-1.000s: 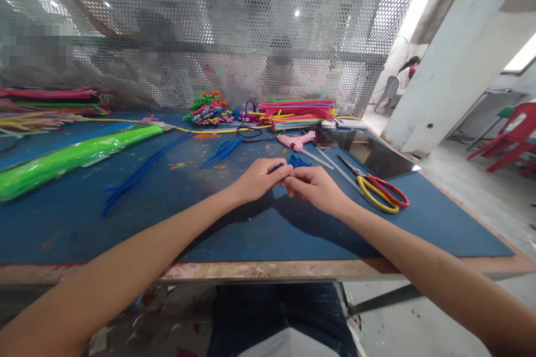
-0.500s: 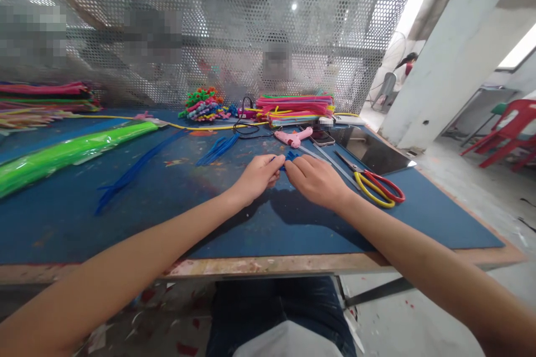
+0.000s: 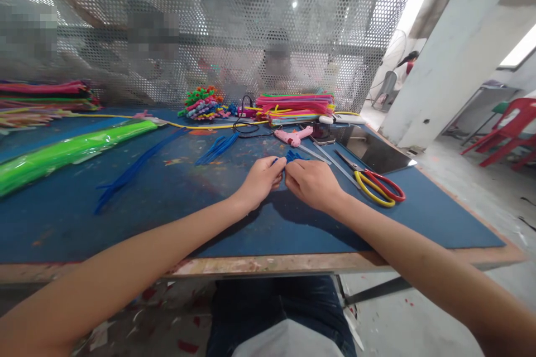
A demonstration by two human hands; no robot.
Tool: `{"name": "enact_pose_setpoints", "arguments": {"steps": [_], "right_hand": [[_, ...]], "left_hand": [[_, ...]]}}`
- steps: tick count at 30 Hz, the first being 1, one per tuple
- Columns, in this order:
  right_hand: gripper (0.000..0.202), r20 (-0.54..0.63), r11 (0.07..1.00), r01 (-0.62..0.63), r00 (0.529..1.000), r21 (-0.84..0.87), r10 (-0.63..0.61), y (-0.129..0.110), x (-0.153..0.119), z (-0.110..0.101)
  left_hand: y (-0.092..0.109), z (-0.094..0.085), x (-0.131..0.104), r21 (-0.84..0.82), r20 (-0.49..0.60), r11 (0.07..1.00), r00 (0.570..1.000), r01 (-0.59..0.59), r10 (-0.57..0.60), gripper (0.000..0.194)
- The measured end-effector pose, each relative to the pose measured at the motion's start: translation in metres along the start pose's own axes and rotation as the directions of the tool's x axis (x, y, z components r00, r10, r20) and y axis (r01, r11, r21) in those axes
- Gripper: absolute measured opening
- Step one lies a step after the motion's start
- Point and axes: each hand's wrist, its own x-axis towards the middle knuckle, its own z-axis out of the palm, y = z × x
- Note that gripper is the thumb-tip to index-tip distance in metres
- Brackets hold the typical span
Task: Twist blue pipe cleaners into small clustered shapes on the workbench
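Observation:
My left hand (image 3: 263,178) and my right hand (image 3: 312,181) meet above the middle of the blue-topped table (image 3: 234,234). Both are closed, with fingertips pinched together around a small piece of blue pipe cleaner, mostly hidden by the fingers. Blue pieces (image 3: 295,155) show just behind my right hand. Beyond the hands lies a pink glue gun (image 3: 294,136). To the right are scissors (image 3: 379,187) with one red and one yellow handle, beside thin metal rulers (image 3: 337,165). Short blue pipe cleaners (image 3: 216,149) and longer ones (image 3: 134,170) lie to the left.
A green plastic-wrapped bundle (image 3: 79,148) is at the left. Colourful pipe cleaner bundles (image 3: 295,107) line the back by a perforated metal screen (image 3: 234,22). A dark glossy panel (image 3: 372,149) lies at right. A black cable loops behind; a person (image 3: 404,70) sits far off.
My right hand has turned slightly and its fingers are curled in more, sitting a little lower. My left hand has shifted only slightly.

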Motion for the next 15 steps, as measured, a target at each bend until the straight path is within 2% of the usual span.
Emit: {"name": "enact_pose_setpoints", "arguments": {"steps": [3,5,6,8,10,12,13,15], "right_hand": [[0.026,-0.003,0.946,-0.116,0.992,0.303,0.123,-0.003,0.001,-0.003],[0.025,0.067,0.821,-0.225,0.972,0.524,0.224,-0.005,0.003,-0.008],[0.025,0.133,0.72,-0.292,0.953,0.63,0.271,-0.006,0.004,-0.011],[0.021,0.319,0.412,-0.43,0.895,0.803,0.313,-0.008,0.005,-0.017],[0.018,0.517,0.033,-0.541,0.819,0.841,0.247,-0.008,0.005,-0.022],[0.018,0.663,-0.268,-0.626,0.745,0.732,0.072,-0.006,0.005,-0.025],[0.018,0.708,-0.359,-0.672,0.705,0.648,-0.041,-0.005,0.004,-0.025],[0.019,0.747,-0.437,-0.764,0.612,0.475,-0.259,-0.002,0.003,-0.023]], "left_hand": [[0.0,0.0,-0.001,0.048,-0.01,0.996,0.997,-0.08,0.081,0.036],[0.001,-0.001,-0.003,0.158,-0.013,0.974,0.986,-0.165,0.169,0.035],[0.003,-0.002,-0.004,0.237,-0.007,0.949,0.976,-0.209,0.217,0.036],[0.007,-0.005,-0.007,0.409,0.028,0.863,0.949,-0.298,0.315,0.037],[0.013,-0.009,-0.009,0.539,0.097,0.747,0.91,-0.389,0.404,0.036],[0.019,-0.014,-0.011,0.612,0.193,0.626,0.859,-0.483,0.474,0.034],[0.022,-0.017,-0.011,0.628,0.255,0.569,0.831,-0.531,0.494,0.033],[0.025,-0.023,-0.012,0.616,0.399,0.48,0.774,-0.624,0.492,0.03]]}}
